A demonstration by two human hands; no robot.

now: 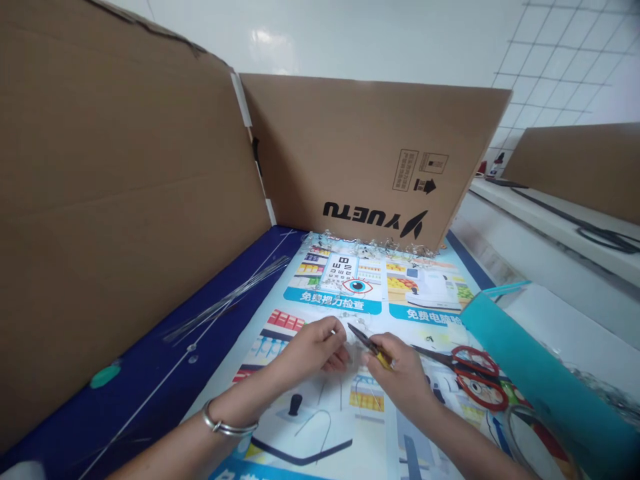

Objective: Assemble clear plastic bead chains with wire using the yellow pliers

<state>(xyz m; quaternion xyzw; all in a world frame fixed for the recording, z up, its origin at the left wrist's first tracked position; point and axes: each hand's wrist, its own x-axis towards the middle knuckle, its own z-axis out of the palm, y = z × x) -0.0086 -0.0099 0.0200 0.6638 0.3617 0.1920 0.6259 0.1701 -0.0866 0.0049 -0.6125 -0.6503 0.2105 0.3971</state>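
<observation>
My right hand (397, 370) is closed around a pair of pliers (371, 343) with dark, narrow jaws and a yellow handle. The jaws point up and left, toward my other hand. Just left of the tips, my left hand (320, 343) has its thumb and fingers pinched together; what lies between them is too small to make out. Fine strands (327, 427) show faintly below the hands. To the right of the pliers lie scissors (475, 373) with red handles. Both hands are above a printed poster sheet (270, 373) covering the table.
A bundle of thin wires (230, 297) lies on the blue surface at left. Cardboard panels (370, 147) wall the left and back. Small clear pieces (370, 248) line the back panel's foot. At right stand a teal box (545, 380) and a round clear container (535, 437).
</observation>
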